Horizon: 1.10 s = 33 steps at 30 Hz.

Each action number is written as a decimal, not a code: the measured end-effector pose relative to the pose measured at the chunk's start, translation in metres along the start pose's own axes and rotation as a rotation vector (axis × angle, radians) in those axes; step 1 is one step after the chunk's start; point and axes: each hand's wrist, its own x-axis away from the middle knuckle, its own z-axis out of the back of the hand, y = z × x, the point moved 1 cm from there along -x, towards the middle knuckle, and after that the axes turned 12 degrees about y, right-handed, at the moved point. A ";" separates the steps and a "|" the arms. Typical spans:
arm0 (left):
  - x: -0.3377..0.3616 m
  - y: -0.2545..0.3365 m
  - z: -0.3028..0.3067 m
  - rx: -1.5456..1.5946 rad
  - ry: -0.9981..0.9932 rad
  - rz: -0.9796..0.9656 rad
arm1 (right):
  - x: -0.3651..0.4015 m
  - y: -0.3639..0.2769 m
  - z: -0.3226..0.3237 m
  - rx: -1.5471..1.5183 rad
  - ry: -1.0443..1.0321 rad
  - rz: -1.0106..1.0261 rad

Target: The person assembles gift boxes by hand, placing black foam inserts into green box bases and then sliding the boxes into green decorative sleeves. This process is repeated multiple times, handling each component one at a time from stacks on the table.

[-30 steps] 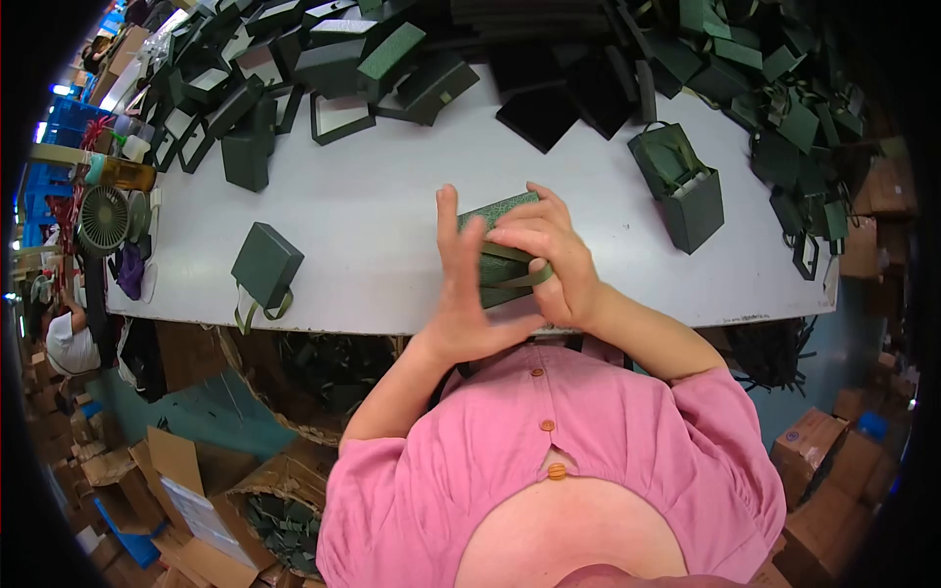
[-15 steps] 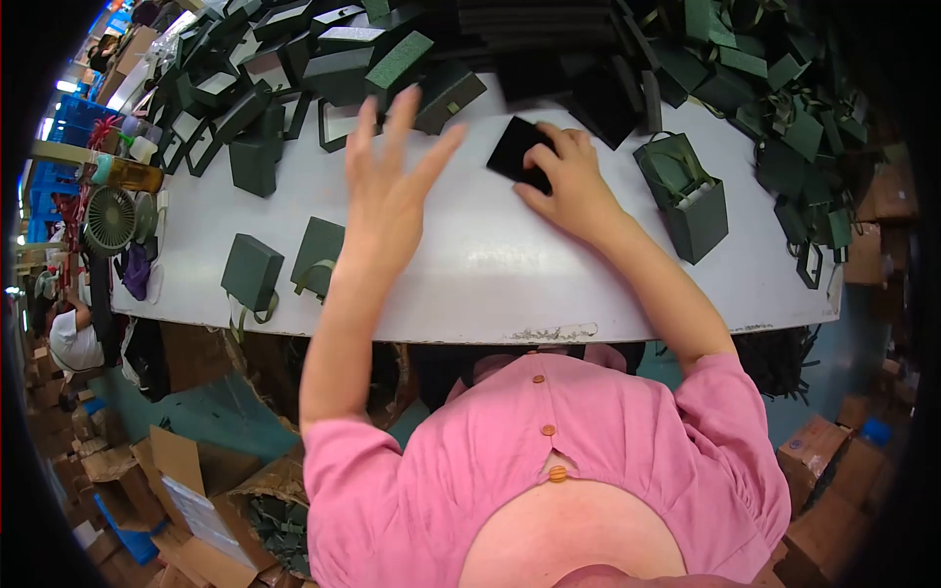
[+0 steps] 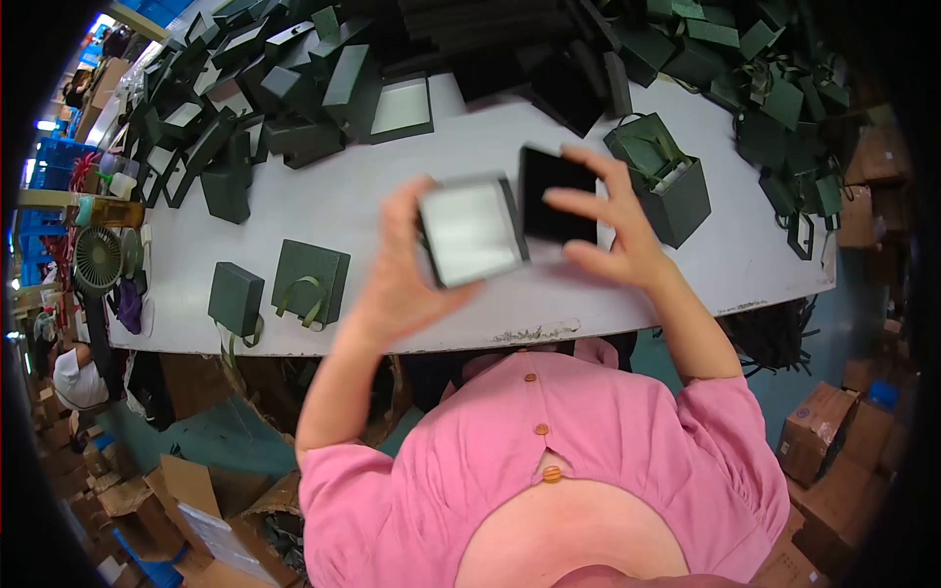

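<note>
My left hand [image 3: 404, 269] is closed round a shallow dark box part [image 3: 472, 233], its white inside turned up toward me. Beside that, my right hand [image 3: 619, 220] grips a flat black square pad [image 3: 551, 181], fingers across its face. The pad's left edge is right at the box part's right side. Both are slightly blurred. Just right of my right hand stands an open green box [image 3: 676, 201] with a ribbon. To the left of my left hand lie two green box pieces with ribbon loops, a larger one [image 3: 312, 274] and a smaller one [image 3: 236, 297].
A heap of green boxes [image 3: 230, 118] covers the back left of the white table [image 3: 549, 304], with another heap [image 3: 774, 108] at the right. Dark stacked pads [image 3: 470, 34] stand at the back. A small fan [image 3: 99, 258] is at the left edge; cardboard cartons [image 3: 818, 431] stand below.
My left hand, earlier spread and without anything, now holds the white-lined box part nearer to me. My right hand has brought the black pad off the table's back area, toward me and rightward.
</note>
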 end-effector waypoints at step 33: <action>0.066 -0.001 -0.019 -0.415 0.062 0.016 | 0.023 -0.031 0.003 0.436 0.164 -0.290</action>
